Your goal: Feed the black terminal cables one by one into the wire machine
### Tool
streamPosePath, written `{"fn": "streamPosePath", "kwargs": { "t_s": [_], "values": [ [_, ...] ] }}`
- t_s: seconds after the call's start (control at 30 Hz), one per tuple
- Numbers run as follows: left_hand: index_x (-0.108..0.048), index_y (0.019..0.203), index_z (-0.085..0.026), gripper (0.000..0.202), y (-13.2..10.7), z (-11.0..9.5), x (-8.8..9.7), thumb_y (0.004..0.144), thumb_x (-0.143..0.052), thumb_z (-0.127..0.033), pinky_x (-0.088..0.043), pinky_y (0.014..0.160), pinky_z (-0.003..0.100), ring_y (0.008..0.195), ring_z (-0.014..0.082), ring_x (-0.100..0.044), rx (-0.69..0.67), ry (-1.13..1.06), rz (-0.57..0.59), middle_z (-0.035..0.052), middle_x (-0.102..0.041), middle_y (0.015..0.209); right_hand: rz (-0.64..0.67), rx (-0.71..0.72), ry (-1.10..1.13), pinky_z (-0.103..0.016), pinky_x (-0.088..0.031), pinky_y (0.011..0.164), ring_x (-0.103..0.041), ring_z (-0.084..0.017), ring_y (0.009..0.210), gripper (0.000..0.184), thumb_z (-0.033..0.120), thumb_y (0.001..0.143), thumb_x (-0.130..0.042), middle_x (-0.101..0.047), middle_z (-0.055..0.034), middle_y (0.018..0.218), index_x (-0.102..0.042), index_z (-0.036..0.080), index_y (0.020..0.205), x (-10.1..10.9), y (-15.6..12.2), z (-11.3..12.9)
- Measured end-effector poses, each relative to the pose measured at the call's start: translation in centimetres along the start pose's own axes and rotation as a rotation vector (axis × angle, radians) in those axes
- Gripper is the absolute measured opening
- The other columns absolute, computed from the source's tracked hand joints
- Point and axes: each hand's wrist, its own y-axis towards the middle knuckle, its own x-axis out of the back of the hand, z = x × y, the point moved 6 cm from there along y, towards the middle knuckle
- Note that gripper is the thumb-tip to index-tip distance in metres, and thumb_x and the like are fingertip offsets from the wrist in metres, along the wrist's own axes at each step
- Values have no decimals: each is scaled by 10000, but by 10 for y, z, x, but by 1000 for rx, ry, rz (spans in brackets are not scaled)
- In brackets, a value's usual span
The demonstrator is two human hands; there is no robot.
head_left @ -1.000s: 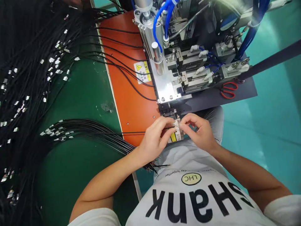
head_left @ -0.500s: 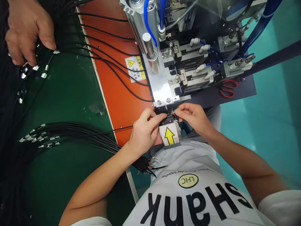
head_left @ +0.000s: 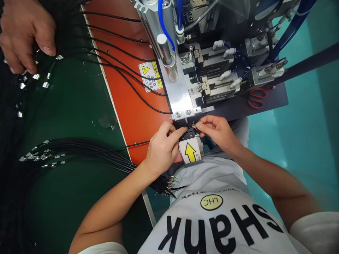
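Note:
My left hand (head_left: 161,150) pinches a thin black cable (head_left: 137,143) that runs across the orange plate (head_left: 129,106) and presses it at the black fixture (head_left: 190,133) under the machine (head_left: 185,70). My right hand (head_left: 215,129) pinches the cable's stripped coloured wire ends (head_left: 194,126) at the same fixture. A tag with a yellow arrow (head_left: 191,152) sits just below both hands. A bundle of black cables (head_left: 87,151) with metal ends lies under my left forearm.
Another person's hand (head_left: 25,31) sorts metal-tipped black cables at the upper left on the green mat (head_left: 66,106). Red-handled scissors (head_left: 255,98) lie on the dark machine base at the right. Blue air hoses (head_left: 165,24) rise from the machine.
My hands moved up from the arrow tag to the fixture under the machine, uncovering the tag. The view shifted, and another person's hand came into view at the upper left.

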Motion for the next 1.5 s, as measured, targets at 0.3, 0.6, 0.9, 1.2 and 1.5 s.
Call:
{"fn": "streamPosePath", "kwargs": {
  "t_s": [0.3, 0.6, 0.9, 1.2, 1.5],
  "values": [
    [-689, 1169, -199, 332, 3, -5, -2, 958, -439, -142, -467, 634, 257, 786, 150, -558, -23, 93, 51, 57, -534, 859, -2, 43, -51, -270, -478, 594, -610, -121, 586, 197, 351, 814, -734, -628, 15, 676, -638, 179, 821, 0, 2, -3],
    [-673, 1198, -238, 342, 2, -11, -6, 992, -399, -242, -398, 629, 285, 725, 164, -516, -74, 333, 59, 68, -546, 851, -58, 112, -233, -291, -513, 583, -643, -157, 606, 198, 384, 865, -667, -647, -15, 710, -619, 197, 820, -1, -1, 3],
    [-663, 1207, -214, 332, 1, -12, -7, 964, -438, -191, -366, 636, 304, 760, 183, -533, -84, 354, 46, 90, -615, 936, -74, 159, -247, -296, -507, 616, -645, -153, 635, 180, 373, 881, -645, -672, -24, 786, -649, 193, 870, 2, -6, 5],
    [-666, 1205, -222, 339, 1, -10, -7, 974, -420, -196, -397, 651, 300, 781, 183, -541, -58, 325, 52, 96, -613, 961, -148, 265, -314, -280, -444, 599, -544, -118, 571, 164, 342, 885, -633, -597, 13, 685, -600, 203, 803, -4, -6, 8],
    [-663, 1206, -211, 348, 1, -8, -7, 966, -413, -179, -424, 669, 295, 808, 184, -561, -41, 252, 74, 94, -623, 960, -85, 45, -63, -245, -389, 474, -496, -97, 486, 287, 477, 846, -675, -563, 34, 633, -621, 196, 866, 2, 0, -13]
  ]
}}
